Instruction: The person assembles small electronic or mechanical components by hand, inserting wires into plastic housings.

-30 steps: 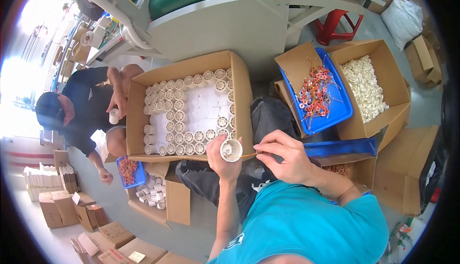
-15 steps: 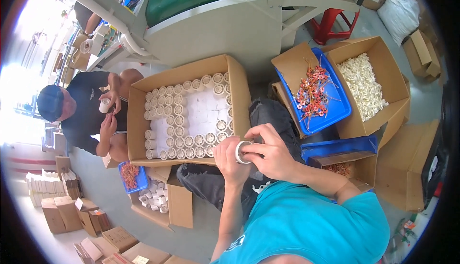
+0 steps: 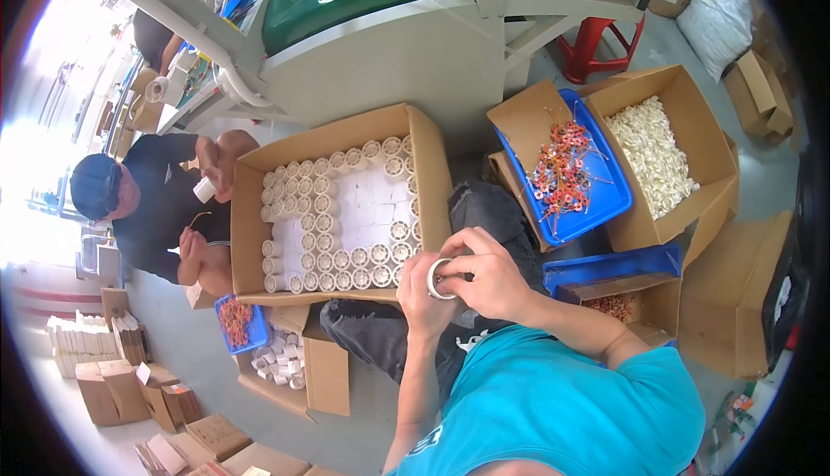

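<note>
My left hand (image 3: 420, 305) is wrapped round a white plastic cup-shaped housing (image 3: 431, 280), its open end facing up and to the right. The thumb and fingertips of my right hand (image 3: 494, 282) are bent together and reach into that opening; whatever they pinch is hidden inside. Just beyond my hands stands a large cardboard carton (image 3: 430, 165) with rows of similar white housings (image 3: 342, 259) around a bare-looking white layer. My two hands are held over my lap, close to the carton's near right corner.
On the right are a blue tray (image 3: 621, 195) of small parts with orange-red wires, a carton (image 3: 713, 143) of small white pieces and a blue bin (image 3: 575, 268). A person (image 3: 164, 204) sits left of the large carton. A green-topped workbench (image 3: 380, 52) stands behind.
My right fingers have shifted slightly at the housing's opening, while my left hand keeps its grip. The person at left has moved their hands apart, a white housing in one, a wire in the other.
</note>
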A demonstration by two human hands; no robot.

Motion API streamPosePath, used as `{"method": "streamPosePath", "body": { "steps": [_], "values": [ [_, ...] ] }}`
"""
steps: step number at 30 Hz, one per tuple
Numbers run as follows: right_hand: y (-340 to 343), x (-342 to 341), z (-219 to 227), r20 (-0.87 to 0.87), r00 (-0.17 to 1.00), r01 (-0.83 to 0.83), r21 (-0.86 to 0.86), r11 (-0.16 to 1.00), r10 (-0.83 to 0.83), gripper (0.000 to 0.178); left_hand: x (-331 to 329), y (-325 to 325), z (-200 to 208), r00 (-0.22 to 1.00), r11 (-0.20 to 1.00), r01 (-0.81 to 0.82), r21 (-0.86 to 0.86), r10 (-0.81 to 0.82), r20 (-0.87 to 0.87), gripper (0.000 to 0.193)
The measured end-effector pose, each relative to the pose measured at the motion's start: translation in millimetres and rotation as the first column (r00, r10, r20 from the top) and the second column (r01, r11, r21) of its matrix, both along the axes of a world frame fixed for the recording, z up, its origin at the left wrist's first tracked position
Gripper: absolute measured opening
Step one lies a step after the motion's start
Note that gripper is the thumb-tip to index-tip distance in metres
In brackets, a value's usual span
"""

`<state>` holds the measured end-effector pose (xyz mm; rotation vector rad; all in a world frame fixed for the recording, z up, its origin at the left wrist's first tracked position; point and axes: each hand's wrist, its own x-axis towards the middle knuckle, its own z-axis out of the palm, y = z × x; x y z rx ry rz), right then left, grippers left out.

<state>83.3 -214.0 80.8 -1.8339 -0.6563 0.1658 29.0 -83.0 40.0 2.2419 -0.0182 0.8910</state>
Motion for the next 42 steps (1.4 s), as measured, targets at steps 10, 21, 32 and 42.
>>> {"method": "streamPosePath", "body": {
  "steps": [10, 21, 32, 42],
  "values": [
    [3, 3, 2, -0.051, 0.997, -0.051, -0.003, 0.999, 0.050, 0.016, -2, 3, 2, 0.998, 0.996, 0.051, -0.068, -0.053, -0.031, 0.043],
    [5, 1, -6, -0.024, 0.999, -0.025, 0.029, 0.999, 0.025, 0.014, -4, 5, 3, 0.995, 0.997, 0.077, -0.026, -0.078, -0.054, 0.042],
    [-18, 41, -13, -0.143, 0.990, 0.006, 0.139, 0.990, 0.014, 0.028, 48, 32, 13, 0.944, 0.976, 0.192, -0.105, -0.213, -0.252, 0.051],
    [-196, 116, -177, 0.142, 0.640, 0.729, -0.421, 0.539, -0.755, 0.025, 234, 205, 80, 0.994, 0.911, 0.109, -0.398, -0.103, 0.038, 0.059]
  ]
}}
